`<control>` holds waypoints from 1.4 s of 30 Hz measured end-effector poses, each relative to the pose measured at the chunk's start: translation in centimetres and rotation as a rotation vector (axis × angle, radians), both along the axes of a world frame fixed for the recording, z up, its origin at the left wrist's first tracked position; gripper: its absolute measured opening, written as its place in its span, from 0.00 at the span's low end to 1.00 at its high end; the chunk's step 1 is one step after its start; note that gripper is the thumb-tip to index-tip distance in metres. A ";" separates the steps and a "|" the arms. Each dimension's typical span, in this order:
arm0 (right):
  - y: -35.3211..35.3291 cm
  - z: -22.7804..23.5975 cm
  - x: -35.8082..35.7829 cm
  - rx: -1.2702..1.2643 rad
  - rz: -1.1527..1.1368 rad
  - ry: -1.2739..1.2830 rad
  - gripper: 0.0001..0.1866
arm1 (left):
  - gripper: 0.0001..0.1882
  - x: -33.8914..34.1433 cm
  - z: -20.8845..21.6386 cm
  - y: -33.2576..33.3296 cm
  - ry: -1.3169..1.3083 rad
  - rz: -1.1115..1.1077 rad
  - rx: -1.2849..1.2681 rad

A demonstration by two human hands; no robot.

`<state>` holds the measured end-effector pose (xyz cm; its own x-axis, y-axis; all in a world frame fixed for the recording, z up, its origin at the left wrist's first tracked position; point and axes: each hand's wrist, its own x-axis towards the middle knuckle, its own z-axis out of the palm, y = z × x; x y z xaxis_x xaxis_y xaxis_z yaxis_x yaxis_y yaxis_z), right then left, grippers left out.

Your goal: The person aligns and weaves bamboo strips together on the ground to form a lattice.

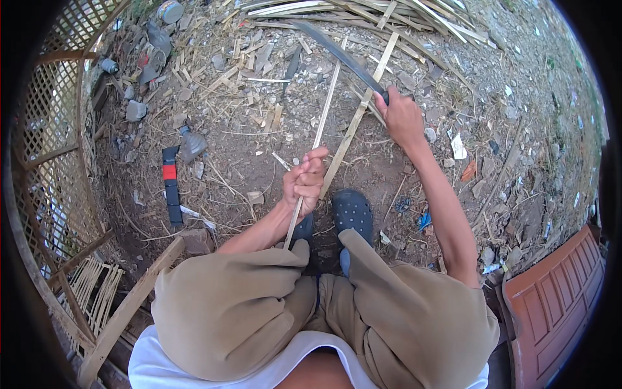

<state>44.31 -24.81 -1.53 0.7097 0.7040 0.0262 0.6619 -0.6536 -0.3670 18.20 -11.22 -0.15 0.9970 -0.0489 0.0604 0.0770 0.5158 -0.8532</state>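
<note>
My left hand (306, 180) is closed around a thin bamboo strip (329, 104). The strip slants from near my left knee up and away toward the machete. My right hand (400, 117) grips the dark handle of a machete, whose long grey blade (340, 55) points to the far left. The blade's middle appears to pass over or against the strip's far end; whether they touch I cannot tell. A wider bamboo slat (353, 123) lies between my hands, running from beside my shoe to the far pile and passing beneath the machete near its handle.
A pile of bamboo strips (414, 19) lies at the far side. On the left are a flat black piece with a red band (170, 185), a clear plastic bottle (192, 144) and a wooden lattice (55, 129). A reddish-brown panel (557, 292) stands at the near right. Stones and splinters litter the ground.
</note>
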 end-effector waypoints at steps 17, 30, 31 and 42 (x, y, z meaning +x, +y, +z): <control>-1.1 3.3 1.8 -0.085 0.028 -0.098 0.25 | 0.17 0.1 0.3 0.0 -0.031 -0.076 0.158; -17.9 0.1 0.9 0.036 -0.958 -0.050 0.31 | 0.15 3.0 1.3 8.4 0.399 -0.437 1.899; -19.8 0.2 -0.3 -0.037 -1.003 -0.056 0.31 | 0.14 3.5 1.4 8.7 0.492 -0.479 2.091; -26.7 -2.5 -7.1 -0.368 -0.730 -0.409 0.16 | 0.13 1.4 -3.8 10.5 0.745 -0.327 2.996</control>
<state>37.21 -51.55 -4.05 0.9667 0.0975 0.2367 0.0707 -0.9903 0.1194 19.63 -0.69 -3.99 0.8255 0.4958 -0.2697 0.4729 -0.3467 0.8101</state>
